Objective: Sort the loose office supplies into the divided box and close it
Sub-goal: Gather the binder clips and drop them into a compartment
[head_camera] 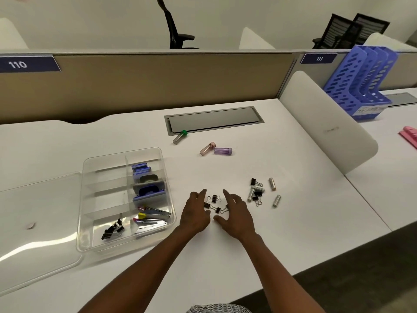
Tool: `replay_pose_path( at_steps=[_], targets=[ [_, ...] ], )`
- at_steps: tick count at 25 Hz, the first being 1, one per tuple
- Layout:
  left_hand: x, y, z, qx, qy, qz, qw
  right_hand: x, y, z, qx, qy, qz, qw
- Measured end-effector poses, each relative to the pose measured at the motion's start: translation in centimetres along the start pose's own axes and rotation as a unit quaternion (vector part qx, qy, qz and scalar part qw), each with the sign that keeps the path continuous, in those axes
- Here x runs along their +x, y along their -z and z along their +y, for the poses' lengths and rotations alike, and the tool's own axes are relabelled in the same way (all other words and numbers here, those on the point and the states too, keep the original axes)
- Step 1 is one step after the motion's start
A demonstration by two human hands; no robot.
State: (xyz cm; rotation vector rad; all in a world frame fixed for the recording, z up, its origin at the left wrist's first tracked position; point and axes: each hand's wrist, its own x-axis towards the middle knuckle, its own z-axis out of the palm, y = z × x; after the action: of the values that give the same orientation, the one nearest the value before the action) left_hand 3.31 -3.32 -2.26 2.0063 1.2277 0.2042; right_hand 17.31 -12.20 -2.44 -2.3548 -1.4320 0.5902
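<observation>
Head camera view, looking down across a white desk [293, 233]. Nearest the viewer, two bare forearms reach forward, and the left hand [195, 214] and right hand [235, 214] hover low on either side of a small cluster of loose black binder clips [214, 203]. Both hands have spread, relaxed fingers and grip nothing; the left fingertips are right at one clip (contact is hard to confirm).

The step in hand looks like gathering these clips. The next move probably calls for cupping or pinching them together and carrying them left to the box.

To the left sits the clear plastic divided box [90, 168], its clear lid [38, 213] lying open beside it. Its near left compartment already holds black binder clips [112, 229]; neighbouring compartments hold metal clips with coloured tips [151, 219] and blue-and-grey desk tools [147, 188].

To the right of the hands, more binder clips and small silver cylinders [259, 192] lie scattered. Further back lie three small translucent tubes: green-capped [179, 136], pink [207, 148] and purple [223, 151].
</observation>
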Motion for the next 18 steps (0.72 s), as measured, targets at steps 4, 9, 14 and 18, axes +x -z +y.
replay_pose_path(
  at_steps=[4, 9, 14, 18],
  targets=[
    [1.6, 0.5, 1.6, 0.092, -0.038, -0.073, 0.992, 2.1, 0.4, -1.7, -0.052, 0.021, -0.039, 0.998],
    [1.7, 0.0, 1.2, 0.050, -0.042, -0.044, 0.997, 3.0, 0.3, -1.9, 0.019, 0.020, -0.018, 0.999],
    [0.8, -0.6, 0.1, -0.029, -0.027, 0.011, 0.999, 2.3, 0.1, -2.2, 0.049, 0.021, 0.009, 0.999],
    [0.0, -0.8, 0.0, -0.085, 0.001, 0.036, 0.996, 1.3, -0.5, -2.4, 0.086, -0.013, 0.038, 0.995]
  ],
)
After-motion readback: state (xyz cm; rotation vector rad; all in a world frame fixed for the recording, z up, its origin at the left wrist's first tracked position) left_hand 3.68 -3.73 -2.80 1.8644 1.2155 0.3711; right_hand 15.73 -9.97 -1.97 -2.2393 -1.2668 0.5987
